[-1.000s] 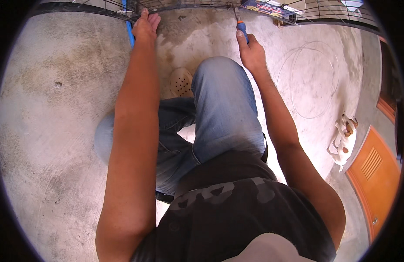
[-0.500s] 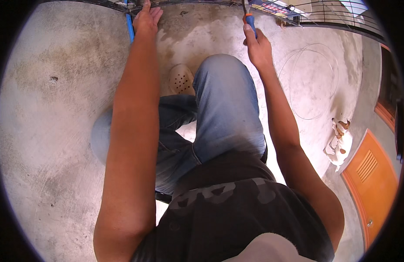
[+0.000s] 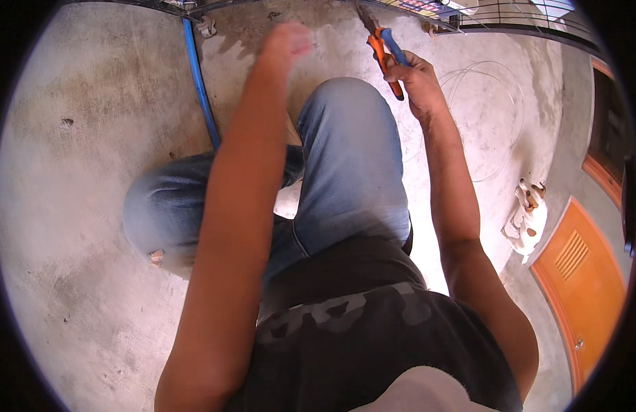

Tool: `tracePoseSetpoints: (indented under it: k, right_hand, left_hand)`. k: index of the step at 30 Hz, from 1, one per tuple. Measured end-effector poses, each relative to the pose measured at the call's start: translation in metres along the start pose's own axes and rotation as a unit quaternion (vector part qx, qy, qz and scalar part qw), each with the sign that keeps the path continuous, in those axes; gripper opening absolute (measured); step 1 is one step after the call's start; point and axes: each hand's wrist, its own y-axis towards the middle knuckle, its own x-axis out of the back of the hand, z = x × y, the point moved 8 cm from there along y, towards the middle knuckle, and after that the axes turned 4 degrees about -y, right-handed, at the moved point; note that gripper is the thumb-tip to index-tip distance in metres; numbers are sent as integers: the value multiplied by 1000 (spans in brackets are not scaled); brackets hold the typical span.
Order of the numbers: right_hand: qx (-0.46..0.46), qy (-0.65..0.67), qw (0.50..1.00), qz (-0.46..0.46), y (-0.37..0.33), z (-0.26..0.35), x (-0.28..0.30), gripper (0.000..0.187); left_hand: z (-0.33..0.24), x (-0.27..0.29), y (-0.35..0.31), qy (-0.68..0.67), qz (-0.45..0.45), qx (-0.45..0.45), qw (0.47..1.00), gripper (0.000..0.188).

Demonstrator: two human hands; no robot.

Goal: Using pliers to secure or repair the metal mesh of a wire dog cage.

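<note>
In my right hand (image 3: 422,84) is a pair of pliers (image 3: 377,51) with one orange and one blue handle. The handles stand somewhat apart, and the dark jaws point away from me, up toward the black wire grid. My left hand (image 3: 290,42) hangs over the floor between the blue pipe and the pliers, smeared by motion. Whether its fingers hold anything cannot be made out. Bent in front of me are my knees in blue jeans (image 3: 352,151).
A black wire grid (image 3: 524,19) runs along the far edge. On the concrete floor lie a blue pipe or hose (image 3: 200,82) at the left and a loose coil of thin wire (image 3: 516,113) at the right. A white and brown dog (image 3: 529,223) rests near an orange door (image 3: 580,278).
My left hand has left the wire grid and moved right and nearer. The pliers have come back from the grid and turned, so both handles show. More of the blue pipe is visible.
</note>
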Motion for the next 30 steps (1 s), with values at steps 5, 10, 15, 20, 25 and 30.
tracePoseSetpoints:
  k: [5, 10, 15, 20, 25, 30]
  right_hand:
    - [18, 65, 997, -21, -19, 17, 27, 27]
    - [21, 32, 999, -30, -36, 28, 42, 23]
    - [12, 2, 1000, -7, -43, 25, 56, 14]
    - [31, -63, 997, -19, -40, 45, 67, 17]
    - [42, -156, 986, 45, -21, 63, 56, 28]
    - [-7, -137, 989, 50, 7, 52, 50, 27]
  left_hand:
    - [25, -92, -3, 42, 67, 23, 997, 57]
    - [12, -106, 27, 79, -67, -7, 995, 53]
    - [3, -123, 33, 58, -74, 1, 996, 45]
    - [-8, -121, 42, 114, -52, -5, 992, 33]
    - [-8, -113, 53, 175, 10, 44, 984, 25]
    - [-2, -111, 55, 203, 26, 59, 977, 27]
